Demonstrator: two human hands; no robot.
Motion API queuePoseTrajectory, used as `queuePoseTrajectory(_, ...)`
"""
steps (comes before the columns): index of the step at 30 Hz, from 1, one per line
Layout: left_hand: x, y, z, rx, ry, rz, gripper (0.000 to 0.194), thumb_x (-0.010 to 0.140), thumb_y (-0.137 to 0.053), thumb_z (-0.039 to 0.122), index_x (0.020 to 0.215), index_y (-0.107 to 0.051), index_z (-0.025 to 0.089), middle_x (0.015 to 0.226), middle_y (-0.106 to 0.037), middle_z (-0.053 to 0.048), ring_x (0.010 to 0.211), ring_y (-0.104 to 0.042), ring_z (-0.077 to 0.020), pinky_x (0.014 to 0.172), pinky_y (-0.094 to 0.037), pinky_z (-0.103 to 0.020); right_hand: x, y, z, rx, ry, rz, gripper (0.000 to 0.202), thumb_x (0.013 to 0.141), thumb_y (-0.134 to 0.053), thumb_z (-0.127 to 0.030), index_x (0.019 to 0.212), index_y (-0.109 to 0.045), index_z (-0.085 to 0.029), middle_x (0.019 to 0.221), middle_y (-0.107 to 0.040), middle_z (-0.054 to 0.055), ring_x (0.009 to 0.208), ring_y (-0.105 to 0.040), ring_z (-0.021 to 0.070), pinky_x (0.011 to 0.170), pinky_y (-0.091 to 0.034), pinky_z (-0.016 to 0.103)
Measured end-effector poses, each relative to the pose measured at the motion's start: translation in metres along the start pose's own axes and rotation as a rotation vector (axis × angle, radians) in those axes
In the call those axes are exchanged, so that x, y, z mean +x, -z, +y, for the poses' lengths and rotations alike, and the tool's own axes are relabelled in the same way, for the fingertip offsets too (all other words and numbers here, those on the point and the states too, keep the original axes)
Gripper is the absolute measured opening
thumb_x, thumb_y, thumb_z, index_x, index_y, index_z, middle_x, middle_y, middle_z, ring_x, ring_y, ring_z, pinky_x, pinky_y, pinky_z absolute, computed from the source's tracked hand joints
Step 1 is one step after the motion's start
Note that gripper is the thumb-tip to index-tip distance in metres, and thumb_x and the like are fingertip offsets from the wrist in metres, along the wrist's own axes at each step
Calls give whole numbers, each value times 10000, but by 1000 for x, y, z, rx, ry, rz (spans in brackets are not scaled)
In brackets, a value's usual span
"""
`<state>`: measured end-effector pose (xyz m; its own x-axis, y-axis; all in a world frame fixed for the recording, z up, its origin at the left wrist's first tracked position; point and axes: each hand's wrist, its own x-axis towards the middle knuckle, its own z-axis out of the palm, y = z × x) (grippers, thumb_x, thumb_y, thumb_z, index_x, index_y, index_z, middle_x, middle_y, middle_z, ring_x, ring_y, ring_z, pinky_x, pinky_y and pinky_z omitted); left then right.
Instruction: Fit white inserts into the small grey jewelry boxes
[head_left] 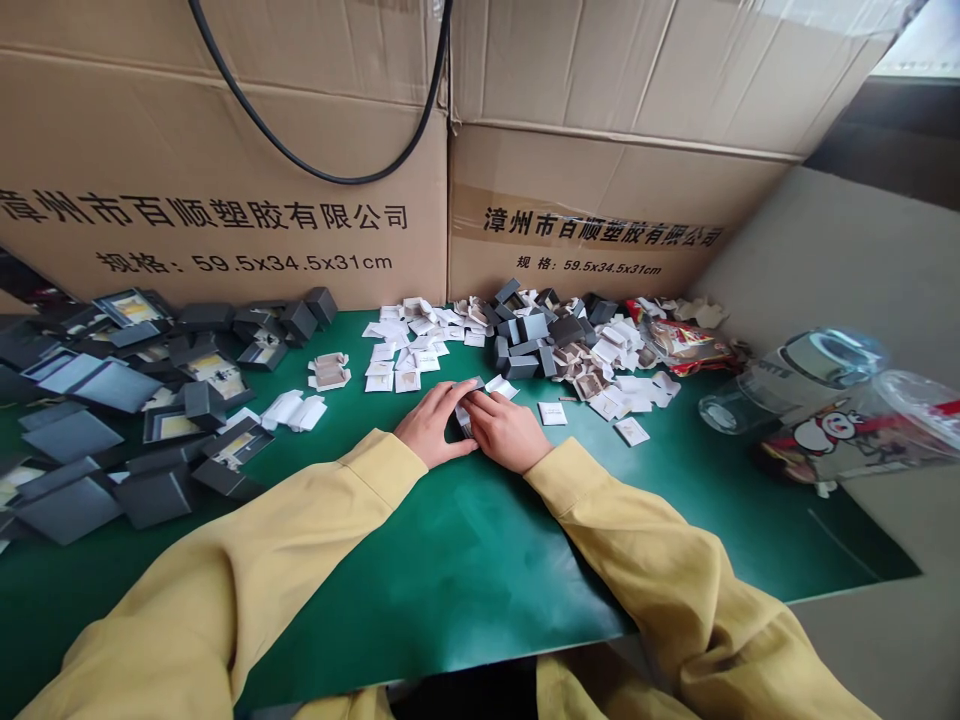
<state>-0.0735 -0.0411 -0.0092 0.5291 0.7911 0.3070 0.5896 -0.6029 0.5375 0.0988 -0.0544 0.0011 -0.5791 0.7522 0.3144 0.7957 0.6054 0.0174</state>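
Note:
Both hands meet over the green table, around a small dark grey box point(459, 424) that their fingers mostly cover. My left hand point(435, 425) grips the box from the left, thumb in front and fingers behind. Across its right side and top curl the fingers of my right hand point(506, 430). Just behind the hands lies a white paper piece point(501, 387). To the right of them is a small flat white packet point(553, 413). Whether the box is open or closed is hidden by the fingers.
Many dark grey boxes point(82, 500), some open, crowd the left. White cards point(409, 380) lie behind the hands; more boxes point(525, 360) and white papers point(630, 395) are piled behind right. A clear cup point(739, 400) lies far right. Cardboard cartons point(225, 150) wall the back.

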Motion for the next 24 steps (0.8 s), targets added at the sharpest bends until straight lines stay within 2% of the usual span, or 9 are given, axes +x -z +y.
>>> queuePoseTrajectory(10,0,2,0,9,-73,20,746,679,-630,335,1336,-286,257,1259,-414,-77,1158,-419,-237,990,-378,-391,-2,1,-1,-20,-4,-37,424,816,-405,-134,1227,-442,-232,1234,-509,39,864,-499,178,632,-436,262)
queuePoseTrajectory(17,0,2,1,-11,-14,27,724,700,-597,334,1343,-276,255,1256,-405,-80,1182,-413,-234,959,-413,-364,-1,-1,-5,4,-50,-28,445,807,-424,-139,1242,-442,-232,1282,-482,41,882,-524,180,663,-454,268)
queuePoseTrajectory(22,1,7,2,-12,68,-24,749,693,-596,389,1351,-251,295,1252,-402,-67,1163,-435,-246,924,-436,-371,-9,8,19,119,44,-31,394,851,-380,-164,1219,-481,-266,1219,-546,19,956,-551,135,773,-435,227)
queuePoseTrajectory(24,2,8,2,-26,105,-29,758,694,-594,395,1356,-239,292,1230,-414,-70,1133,-458,-252,904,-445,-378,-14,20,37,99,-58,-45,354,849,-380,-166,1150,-542,-261,1123,-603,22,946,-564,135,755,-432,221)
